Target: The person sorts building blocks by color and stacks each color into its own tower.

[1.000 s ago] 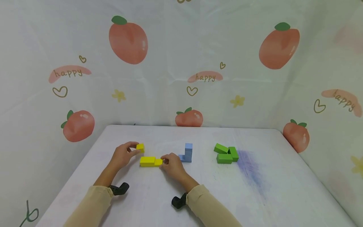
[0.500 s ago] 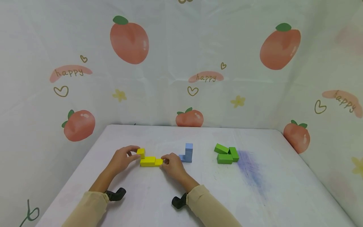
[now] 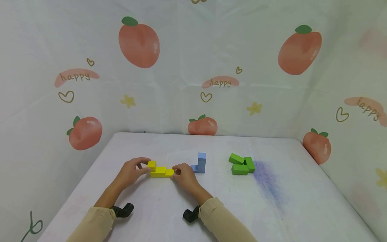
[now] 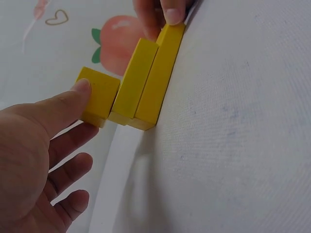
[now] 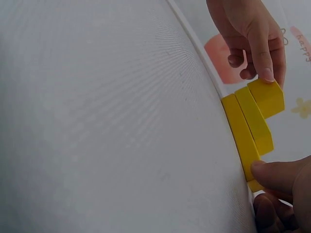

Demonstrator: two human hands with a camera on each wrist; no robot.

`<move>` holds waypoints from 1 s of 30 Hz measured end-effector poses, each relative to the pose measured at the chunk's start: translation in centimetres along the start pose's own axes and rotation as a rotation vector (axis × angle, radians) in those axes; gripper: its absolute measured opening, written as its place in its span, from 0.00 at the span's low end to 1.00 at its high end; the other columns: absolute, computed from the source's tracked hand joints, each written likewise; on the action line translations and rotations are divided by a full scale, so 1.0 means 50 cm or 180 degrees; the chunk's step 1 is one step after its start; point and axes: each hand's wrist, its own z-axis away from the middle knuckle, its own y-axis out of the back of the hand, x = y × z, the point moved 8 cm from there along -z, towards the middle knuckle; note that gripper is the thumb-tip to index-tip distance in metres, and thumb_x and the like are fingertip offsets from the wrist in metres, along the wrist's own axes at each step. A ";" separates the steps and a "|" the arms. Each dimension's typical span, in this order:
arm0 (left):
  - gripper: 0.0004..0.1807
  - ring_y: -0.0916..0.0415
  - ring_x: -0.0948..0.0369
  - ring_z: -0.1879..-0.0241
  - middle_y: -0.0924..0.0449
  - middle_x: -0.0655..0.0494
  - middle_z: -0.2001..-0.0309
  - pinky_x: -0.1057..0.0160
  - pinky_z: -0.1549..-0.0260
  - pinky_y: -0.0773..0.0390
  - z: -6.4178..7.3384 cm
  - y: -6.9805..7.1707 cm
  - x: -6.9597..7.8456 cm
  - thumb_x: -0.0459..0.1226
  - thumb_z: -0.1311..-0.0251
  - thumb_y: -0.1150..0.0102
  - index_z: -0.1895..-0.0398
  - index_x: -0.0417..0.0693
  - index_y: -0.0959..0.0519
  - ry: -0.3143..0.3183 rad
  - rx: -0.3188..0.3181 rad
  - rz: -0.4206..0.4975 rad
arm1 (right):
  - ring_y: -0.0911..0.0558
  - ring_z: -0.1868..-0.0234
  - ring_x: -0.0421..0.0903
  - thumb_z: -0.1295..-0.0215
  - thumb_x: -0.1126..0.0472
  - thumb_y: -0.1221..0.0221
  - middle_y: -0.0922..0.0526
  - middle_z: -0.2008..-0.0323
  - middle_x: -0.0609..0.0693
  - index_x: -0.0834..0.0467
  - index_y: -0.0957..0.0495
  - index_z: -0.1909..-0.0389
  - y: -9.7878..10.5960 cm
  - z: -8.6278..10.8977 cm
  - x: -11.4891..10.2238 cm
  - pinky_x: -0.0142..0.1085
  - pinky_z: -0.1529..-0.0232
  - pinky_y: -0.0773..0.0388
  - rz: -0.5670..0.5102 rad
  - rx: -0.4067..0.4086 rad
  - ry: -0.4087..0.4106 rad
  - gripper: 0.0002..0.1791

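My left hand [image 3: 128,173] pinches a small yellow cube [image 4: 99,94] between thumb and index finger. The cube sits at the left end of a shorter yellow block [image 4: 136,80], touching its top or nearly so. That block lies on a longer flat yellow block [image 5: 240,138], leaving a step at the right end. On that stepped end, my right hand [image 3: 185,176] grips the bottom block with thumb and fingers. In the left wrist view, the other fingers of the left hand hang loosely below the cube.
Just right of the right hand, light blue blocks [image 3: 201,163] form an L shape on the white table [image 3: 163,215]. Several green blocks [image 3: 240,169] lie together farther right, beside a purple smudge [image 3: 267,181]. A printed curtain [image 3: 181,60] rises behind the table.
My left hand has brought the yellow cube down and nearer, from behind the yellow stack to the left end of its top. The right hand has stayed in place.
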 end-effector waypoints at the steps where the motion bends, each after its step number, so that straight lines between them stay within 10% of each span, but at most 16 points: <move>1: 0.23 0.29 0.56 0.60 0.20 0.50 0.51 0.59 0.66 0.28 0.001 -0.001 0.000 0.43 0.41 0.33 0.42 0.48 0.22 -0.0006 0.0001 0.0003 | 0.28 0.68 0.40 0.43 0.68 0.33 0.26 0.70 0.44 0.62 0.17 0.53 0.000 0.000 0.000 0.31 0.64 0.27 -0.0006 -0.0006 -0.0005 0.16; 30: 0.28 0.29 0.55 0.58 0.21 0.50 0.49 0.59 0.66 0.27 0.011 0.002 0.022 0.40 0.44 0.30 0.39 0.50 0.25 -0.0222 0.0161 0.0114 | 0.30 0.68 0.41 0.45 0.65 0.31 0.27 0.70 0.44 0.60 0.18 0.51 -0.001 0.002 0.001 0.31 0.66 0.29 0.0030 0.0011 -0.0030 0.18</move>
